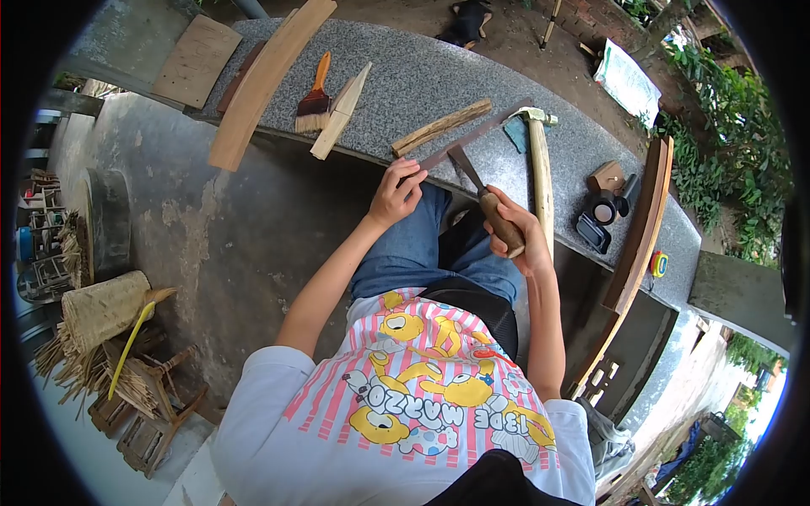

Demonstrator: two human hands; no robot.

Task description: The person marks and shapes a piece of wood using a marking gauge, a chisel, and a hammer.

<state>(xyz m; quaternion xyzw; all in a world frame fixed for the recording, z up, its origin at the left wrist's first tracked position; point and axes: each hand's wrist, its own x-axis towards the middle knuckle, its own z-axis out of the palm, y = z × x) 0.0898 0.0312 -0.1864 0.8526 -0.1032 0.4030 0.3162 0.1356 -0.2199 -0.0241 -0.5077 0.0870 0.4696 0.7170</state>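
Observation:
My right hand [516,229] is wrapped round the wooden handle of a chisel-like tool [503,224], its metal blade pointing up and left. The blade's tip meets or lies very near a thin dark strip [477,135] that runs slantwise over the grey stone slab. At the strip's near end, by the slab's front edge, my left hand [395,192] has its fingers closed on it. Just behind the strip lies a rough wooden stick [440,127]. To the right rests a hammer [540,160] with a pale wooden handle, its head beside a small teal piece [515,133].
On the slab [380,63] lie a brush [315,101], a pointed wood piece [342,110] and a long board [268,84] at left. At right are dark containers [601,209], curved boards [639,228] and a tape measure [659,263]. A dark animal [466,21] lies beyond.

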